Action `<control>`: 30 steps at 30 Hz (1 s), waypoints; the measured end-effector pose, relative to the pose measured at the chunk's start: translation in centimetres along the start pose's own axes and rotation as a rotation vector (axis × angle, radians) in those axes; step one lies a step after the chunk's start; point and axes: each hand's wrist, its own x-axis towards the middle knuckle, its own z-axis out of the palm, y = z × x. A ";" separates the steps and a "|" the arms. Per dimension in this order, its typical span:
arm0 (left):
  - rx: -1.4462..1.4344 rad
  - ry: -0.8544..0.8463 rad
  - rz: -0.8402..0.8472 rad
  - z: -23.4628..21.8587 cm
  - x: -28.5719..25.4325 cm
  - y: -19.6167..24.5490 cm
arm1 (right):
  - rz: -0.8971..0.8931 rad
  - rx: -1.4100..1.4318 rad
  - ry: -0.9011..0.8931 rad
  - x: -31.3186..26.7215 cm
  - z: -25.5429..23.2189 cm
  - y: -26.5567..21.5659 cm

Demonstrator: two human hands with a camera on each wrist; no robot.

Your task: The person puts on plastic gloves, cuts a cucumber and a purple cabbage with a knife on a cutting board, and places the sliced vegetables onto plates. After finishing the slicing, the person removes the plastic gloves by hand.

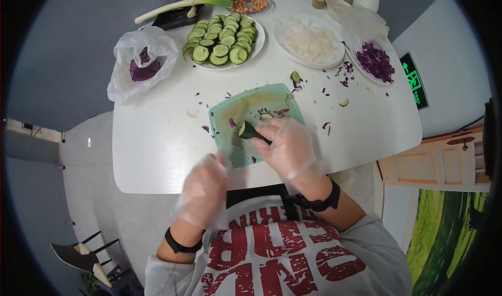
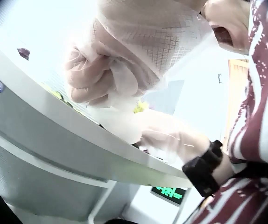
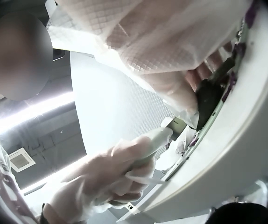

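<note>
A green cutting board [image 1: 224, 107] lies near the table's front edge. On it my right hand [image 1: 290, 144], in a clear plastic glove, grips a dark green cucumber piece [image 1: 247, 131], its pale cut end facing left. The same piece [image 3: 209, 99] shows under the fingers in the right wrist view. My gloved left hand [image 1: 203, 190] is at the board's front left, blurred. In the right wrist view the left hand [image 3: 108, 179] curls round the pale green handle [image 3: 156, 141] of a knife, its blade partly hidden. The left wrist view shows the left hand's curled fingers [image 2: 89, 79].
Behind the board stand a plate of cucumber slices [image 1: 259, 43], a plate of pale chopped pieces [image 1: 308, 39] and shredded purple cabbage [image 1: 374, 63]. A plastic bag [image 1: 123, 65] holds more cabbage at the left. Purple scraps [image 1: 326, 126] are scattered around; a leek [image 1: 172, 5] lies at the back.
</note>
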 end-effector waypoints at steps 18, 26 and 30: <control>-0.118 0.028 0.004 0.6 0.6 0.3 | 0.002 0.065 -0.036 0.2 0.2 0.1; -0.072 -0.053 -0.133 0.7 0.4 0.5 | -0.001 0.018 -0.038 0.1 -0.2 0.0; -0.152 0.016 -0.083 0.3 0.2 0.1 | 0.020 0.009 -0.041 0.0 0.1 0.2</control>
